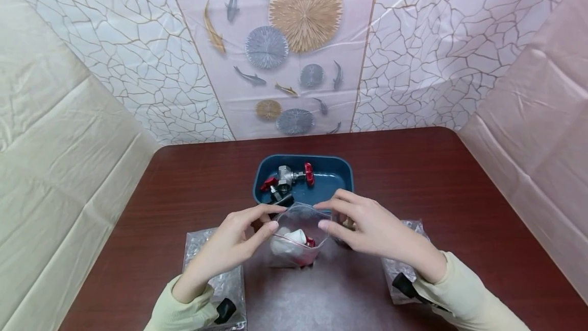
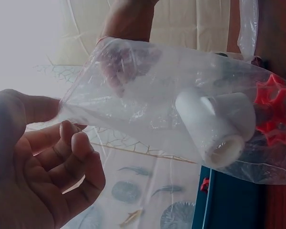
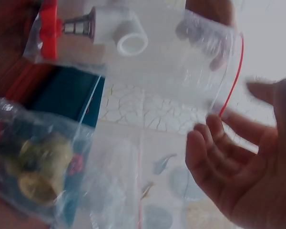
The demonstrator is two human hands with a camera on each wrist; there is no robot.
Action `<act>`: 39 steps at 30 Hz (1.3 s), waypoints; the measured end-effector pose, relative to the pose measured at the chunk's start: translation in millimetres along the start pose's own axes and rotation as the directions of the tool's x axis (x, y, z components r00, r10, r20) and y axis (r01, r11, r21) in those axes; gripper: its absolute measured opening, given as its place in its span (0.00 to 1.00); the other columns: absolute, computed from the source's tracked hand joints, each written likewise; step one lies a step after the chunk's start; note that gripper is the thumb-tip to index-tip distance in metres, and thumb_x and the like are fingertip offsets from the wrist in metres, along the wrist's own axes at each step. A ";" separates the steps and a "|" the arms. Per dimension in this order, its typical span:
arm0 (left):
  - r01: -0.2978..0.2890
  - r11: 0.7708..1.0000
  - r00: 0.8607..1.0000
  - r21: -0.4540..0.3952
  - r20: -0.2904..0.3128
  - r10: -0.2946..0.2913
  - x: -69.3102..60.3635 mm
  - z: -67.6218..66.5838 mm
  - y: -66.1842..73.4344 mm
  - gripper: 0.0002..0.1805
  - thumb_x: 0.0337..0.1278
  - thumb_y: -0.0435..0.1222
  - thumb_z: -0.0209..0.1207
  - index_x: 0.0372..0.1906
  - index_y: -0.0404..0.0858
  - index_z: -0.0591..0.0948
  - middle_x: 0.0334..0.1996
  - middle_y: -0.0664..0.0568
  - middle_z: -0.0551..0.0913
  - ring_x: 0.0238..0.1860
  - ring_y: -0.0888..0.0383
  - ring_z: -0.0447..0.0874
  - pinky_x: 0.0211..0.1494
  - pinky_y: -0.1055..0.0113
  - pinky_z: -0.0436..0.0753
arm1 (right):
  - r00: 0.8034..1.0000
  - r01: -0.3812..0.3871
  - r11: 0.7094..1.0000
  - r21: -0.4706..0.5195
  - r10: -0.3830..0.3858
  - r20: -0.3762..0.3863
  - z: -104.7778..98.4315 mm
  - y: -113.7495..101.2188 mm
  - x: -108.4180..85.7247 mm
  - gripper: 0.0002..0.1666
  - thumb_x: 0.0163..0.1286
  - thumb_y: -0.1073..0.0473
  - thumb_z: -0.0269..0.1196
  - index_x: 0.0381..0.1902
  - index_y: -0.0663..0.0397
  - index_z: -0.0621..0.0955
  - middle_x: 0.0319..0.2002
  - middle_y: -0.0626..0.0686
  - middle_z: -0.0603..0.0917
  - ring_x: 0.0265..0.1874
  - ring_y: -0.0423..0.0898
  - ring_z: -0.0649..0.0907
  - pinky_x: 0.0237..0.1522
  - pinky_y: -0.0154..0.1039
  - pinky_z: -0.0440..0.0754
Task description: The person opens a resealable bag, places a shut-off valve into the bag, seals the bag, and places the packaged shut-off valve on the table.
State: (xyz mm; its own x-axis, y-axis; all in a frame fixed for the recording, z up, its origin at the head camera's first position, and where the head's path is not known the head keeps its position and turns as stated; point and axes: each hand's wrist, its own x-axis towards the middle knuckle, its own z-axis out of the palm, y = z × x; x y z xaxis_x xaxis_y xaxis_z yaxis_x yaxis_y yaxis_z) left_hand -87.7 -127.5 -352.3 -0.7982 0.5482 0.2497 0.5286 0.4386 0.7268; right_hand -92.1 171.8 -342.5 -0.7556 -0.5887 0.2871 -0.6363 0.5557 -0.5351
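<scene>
Two clear packets (image 1: 229,277), flat on the table (image 1: 312,305), one beneath each forearm. Left hand (image 1: 243,234): fingertips at a clear bag's (image 1: 303,214) mouth, pinch uncertain. Right hand (image 1: 363,221): thumb and fingers parted, fingertips at the opposite rim. Bag, between the hands: white pipe fitting (image 1: 296,236), red handwheel (image 3: 49,29). Beside it: one bagged brass valve (image 3: 40,188). Beyond: blue tray (image 1: 331,195), two red-handled valves (image 1: 286,175) inside. Farthest: patterned wall cloth (image 1: 294,86).

I am standing close by and making out no lettering, labels, brands, numbers or signs; nothing in view is showing any text I can read.
</scene>
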 end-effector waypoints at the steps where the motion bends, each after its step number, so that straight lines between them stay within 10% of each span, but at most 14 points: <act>1: -0.007 1.000 1.000 -0.009 0.006 0.007 -1.2 0.8 -0.5 0.19 0.70 0.41 0.61 0.63 0.48 0.79 0.30 0.61 0.79 0.25 0.64 0.74 0.29 0.69 0.77 | 0.999 -0.003 1.000 -0.005 0.003 0.035 -1.0 1.9 -2.2 0.24 0.73 0.42 0.62 0.62 0.43 0.81 0.44 0.38 0.77 0.28 0.32 0.74 0.30 0.32 0.76; 10: -0.011 0.999 1.000 0.042 -0.018 0.011 -8.8 15.2 -2.1 0.31 0.56 0.51 0.71 0.64 0.51 0.77 0.41 0.66 0.76 0.36 0.63 0.76 0.36 0.68 0.79 | 0.989 -0.004 1.000 -0.016 0.006 0.148 1.3 16.0 -12.4 0.44 0.65 0.31 0.65 0.72 0.44 0.70 0.54 0.42 0.76 0.36 0.35 0.75 0.36 0.35 0.76; 29: -0.078 0.993 0.954 0.088 -0.283 0.100 -13.7 21.1 -13.0 0.03 0.65 0.40 0.66 0.40 0.50 0.88 0.36 0.67 0.86 0.30 0.70 0.80 0.32 0.71 0.79 | 0.980 0.147 0.988 0.042 -0.140 -0.141 8.9 34.9 -16.4 0.08 0.61 0.66 0.73 0.35 0.47 0.88 0.33 0.38 0.84 0.25 0.29 0.76 0.25 0.23 0.73; 39: -0.058 0.997 0.971 0.045 -0.231 0.067 -10.7 24.3 -8.4 0.06 0.64 0.44 0.67 0.43 0.51 0.88 0.35 0.69 0.84 0.33 0.68 0.81 0.32 0.69 0.80 | 0.977 0.162 0.984 0.073 -0.149 -0.152 11.3 35.0 -14.5 0.09 0.60 0.67 0.73 0.36 0.46 0.88 0.33 0.38 0.84 0.22 0.29 0.74 0.22 0.22 0.72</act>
State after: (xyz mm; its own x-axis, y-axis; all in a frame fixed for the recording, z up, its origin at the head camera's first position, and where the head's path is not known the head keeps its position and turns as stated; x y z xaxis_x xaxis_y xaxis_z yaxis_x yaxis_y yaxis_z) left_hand -76.6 -119.7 -376.7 -0.8064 0.3965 0.4388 0.5862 0.4377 0.6818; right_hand -101.7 193.2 -374.3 -0.6668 -0.5693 0.4809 -0.7371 0.4089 -0.5380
